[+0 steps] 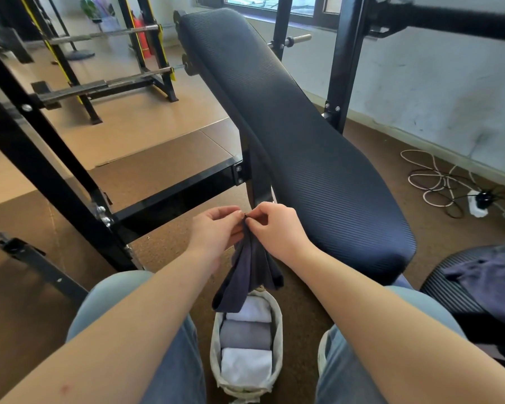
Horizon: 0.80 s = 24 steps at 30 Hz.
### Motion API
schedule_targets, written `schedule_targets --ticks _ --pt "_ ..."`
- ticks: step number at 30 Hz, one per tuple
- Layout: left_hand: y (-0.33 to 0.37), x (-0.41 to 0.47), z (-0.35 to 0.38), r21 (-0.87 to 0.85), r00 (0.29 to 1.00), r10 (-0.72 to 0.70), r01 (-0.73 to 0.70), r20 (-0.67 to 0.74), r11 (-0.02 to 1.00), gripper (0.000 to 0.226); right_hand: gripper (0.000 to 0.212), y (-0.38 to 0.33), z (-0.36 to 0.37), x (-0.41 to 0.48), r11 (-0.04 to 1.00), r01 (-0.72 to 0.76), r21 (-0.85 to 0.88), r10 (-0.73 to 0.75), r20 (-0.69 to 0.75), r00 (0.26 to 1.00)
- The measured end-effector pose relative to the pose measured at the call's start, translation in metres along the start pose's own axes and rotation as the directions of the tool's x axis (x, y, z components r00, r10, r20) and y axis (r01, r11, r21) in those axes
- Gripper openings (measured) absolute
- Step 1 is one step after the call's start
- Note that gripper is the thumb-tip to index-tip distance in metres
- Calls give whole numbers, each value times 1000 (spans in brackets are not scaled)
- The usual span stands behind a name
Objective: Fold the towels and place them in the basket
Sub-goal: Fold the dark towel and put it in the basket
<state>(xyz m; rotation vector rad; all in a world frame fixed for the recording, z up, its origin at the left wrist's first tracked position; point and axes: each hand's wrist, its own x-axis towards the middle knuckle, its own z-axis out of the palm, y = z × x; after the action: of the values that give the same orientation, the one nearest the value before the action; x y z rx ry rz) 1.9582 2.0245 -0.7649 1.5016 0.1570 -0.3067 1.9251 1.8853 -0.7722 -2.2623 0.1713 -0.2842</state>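
Dark towel (250, 269) hangs bunched and unfolded, its top edge pinched between the fingers of the left hand (216, 231) and right hand (277, 228). Its tail is over the far end of the basket (278, 325) on the floor between the knees. Risk: so small a pinch may slip, dropping it unfolded onto the three rolled towels (245, 335), which leave little room. Tail-to-basket contact cannot be told, the pinch point is hidden by knuckles, and the purple cloth (490, 275) at right is cropped.

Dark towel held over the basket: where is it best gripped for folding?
Probably its top edge, pinched from above, one hand toward each end. The dark towel hangs bunched below the left hand and right hand, so spreading that edge would open it.
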Motion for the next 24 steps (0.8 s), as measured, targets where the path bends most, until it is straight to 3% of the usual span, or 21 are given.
schedule_targets --ticks 4,10,13,17,22,24 --pt "-1 1 2 84 1000 -1 -1 22 997 17 25 3 0 -2 999 -11 33 10 12 1000" --pt "5 5 1 192 998 18 -28 54 981 26 13 7 -11 5 1000 1 21 0 -25 1000" --pt "5 14 -3 230 1000 14 -11 -9 973 22 15 8 -18 8 998 -26 53 27 -12 1000" --pt "1 25 -9 266 993 -58 85 -107 960 25 14 11 -29 8 994 -57 98 56 21 998" --pt "-5 28 -16 383 978 -161 199 -129 902 48 16 14 -39 5 989 -46 137 37 66 997" --pt "-5 27 -20 423 973 -216 230 -82 877 37 17 15 -41 2 991 -29 134 16 91 996"
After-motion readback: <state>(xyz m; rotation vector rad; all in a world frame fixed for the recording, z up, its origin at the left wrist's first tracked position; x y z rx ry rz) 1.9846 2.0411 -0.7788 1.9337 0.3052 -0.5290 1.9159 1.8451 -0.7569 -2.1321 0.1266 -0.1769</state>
